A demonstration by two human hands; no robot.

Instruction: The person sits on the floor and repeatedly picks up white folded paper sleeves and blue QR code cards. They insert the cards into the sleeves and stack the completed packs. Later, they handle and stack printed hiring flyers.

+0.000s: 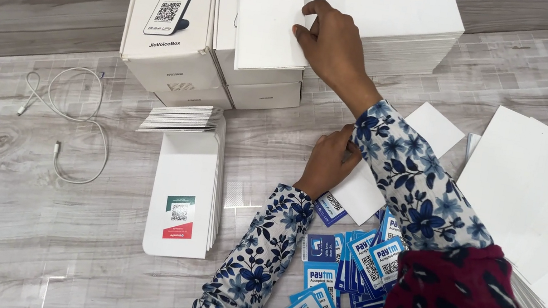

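Right hand pinches a white carton atop stacked boxes; left hand grips a white sheet above blue stickers

Grey wood-grain floor, white boxes, cable, cards (blue)

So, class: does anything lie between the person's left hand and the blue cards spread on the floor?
Nothing visible does. The left hand rests on a white sheet just above the blue cards; only bare floor and that sheet's edge separate them. The right hand is away, on the white card.
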